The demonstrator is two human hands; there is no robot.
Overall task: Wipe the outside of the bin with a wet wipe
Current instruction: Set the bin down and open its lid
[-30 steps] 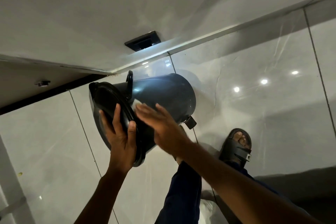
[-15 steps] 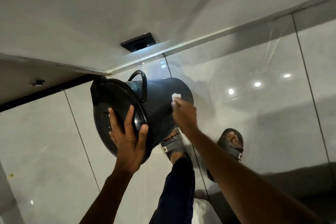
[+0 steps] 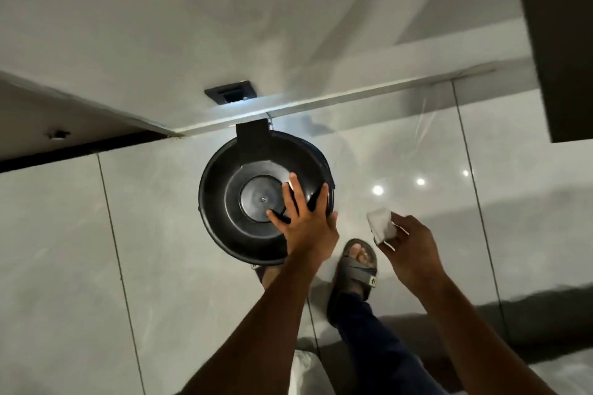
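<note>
A round black bin stands upright on the glossy floor, seen from straight above with its lid closed. My left hand lies spread on the lid's right side, thumb over the rim. My right hand hovers to the right of the bin, apart from it, pinching a folded white wet wipe between its fingers. The bin's side wall is almost wholly hidden beneath the lid.
A sandalled foot stands on the pale tiles just right of the bin, my leg in dark trousers below it. A white wall with a dark socket runs behind the bin. A dark panel fills the upper right.
The bin has gone from tilted on its side to upright, lid facing me. My right hand has come off the bin's wall and pulled back to the right with the wipe.
</note>
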